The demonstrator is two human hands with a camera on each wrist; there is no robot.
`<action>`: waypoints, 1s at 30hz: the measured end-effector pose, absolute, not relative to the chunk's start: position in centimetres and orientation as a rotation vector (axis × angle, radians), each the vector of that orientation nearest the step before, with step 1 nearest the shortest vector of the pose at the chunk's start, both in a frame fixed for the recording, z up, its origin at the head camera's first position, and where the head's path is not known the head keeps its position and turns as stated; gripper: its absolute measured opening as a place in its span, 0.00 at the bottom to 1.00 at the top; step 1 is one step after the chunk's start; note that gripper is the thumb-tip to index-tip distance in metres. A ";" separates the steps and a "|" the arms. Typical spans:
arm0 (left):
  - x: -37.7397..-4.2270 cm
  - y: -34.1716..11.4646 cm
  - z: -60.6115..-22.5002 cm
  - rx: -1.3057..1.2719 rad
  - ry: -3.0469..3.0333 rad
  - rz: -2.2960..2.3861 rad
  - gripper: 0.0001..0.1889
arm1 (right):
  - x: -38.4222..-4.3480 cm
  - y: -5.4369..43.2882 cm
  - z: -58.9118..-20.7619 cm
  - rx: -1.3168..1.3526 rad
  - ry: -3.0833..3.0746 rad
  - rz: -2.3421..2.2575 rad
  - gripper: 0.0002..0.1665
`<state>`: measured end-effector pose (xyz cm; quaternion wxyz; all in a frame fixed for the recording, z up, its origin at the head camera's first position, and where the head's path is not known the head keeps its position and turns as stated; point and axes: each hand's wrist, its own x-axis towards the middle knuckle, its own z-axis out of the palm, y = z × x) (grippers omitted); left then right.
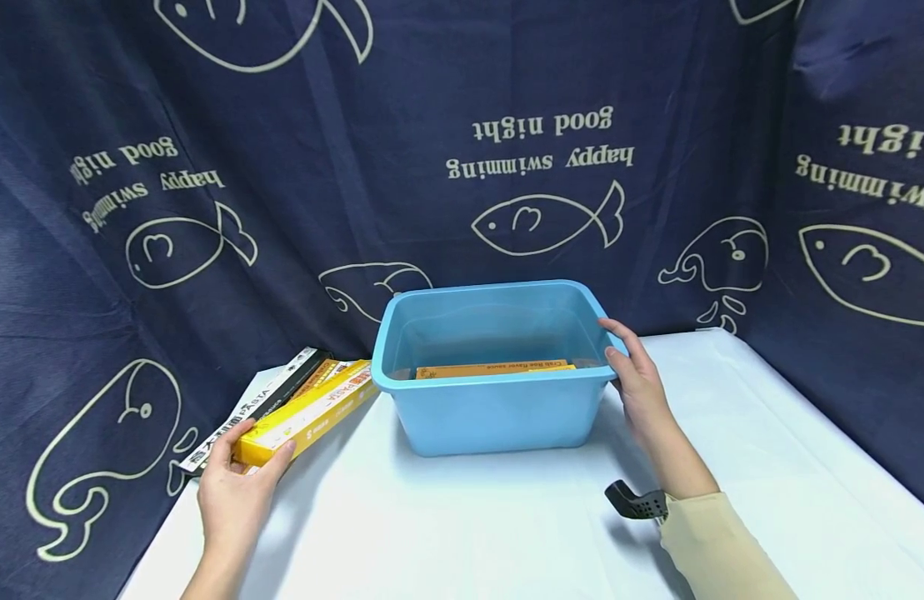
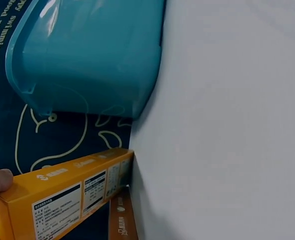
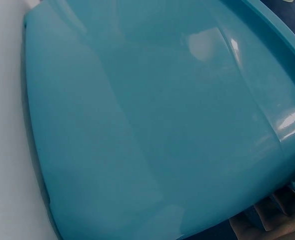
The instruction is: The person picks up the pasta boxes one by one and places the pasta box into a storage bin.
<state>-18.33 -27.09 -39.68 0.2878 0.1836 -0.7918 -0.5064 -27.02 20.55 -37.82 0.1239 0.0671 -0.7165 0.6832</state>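
Observation:
My left hand (image 1: 237, 492) grips the near end of a long yellow pasta box (image 1: 312, 412), thumb on one side and fingers on the other. In the left wrist view the yellow box (image 2: 67, 190) slants up from the fingers, its printed label panels showing. Beneath and beside it lie a black-and-white pasta box (image 1: 255, 408) and an orange-brown box (image 2: 122, 215), partly covered. My right hand (image 1: 637, 383) holds the right rim of a blue plastic bin (image 1: 499, 417). In the right wrist view, fingers (image 3: 282, 220) show under the bin's edge.
Inside the bin, an orange box labelled crab roe flavor sauce (image 1: 491, 369) lies along the near wall, with a bit of yellow beside it. A white cloth (image 1: 447, 525) covers the table. Dark blue printed fabric (image 1: 402, 167) hangs behind and at both sides.

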 end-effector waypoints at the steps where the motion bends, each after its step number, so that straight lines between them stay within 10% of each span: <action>1: -18.4 -27.1 -39.6 0.494 -2.113 -1.364 0.35 | -27.0 20.6 -37.8 0.194 -2.090 1.991 0.29; 30: -18.8 -27.4 -37.1 0.501 -1.820 -1.586 0.34 | -26.9 20.6 -37.8 0.196 -2.092 1.975 0.28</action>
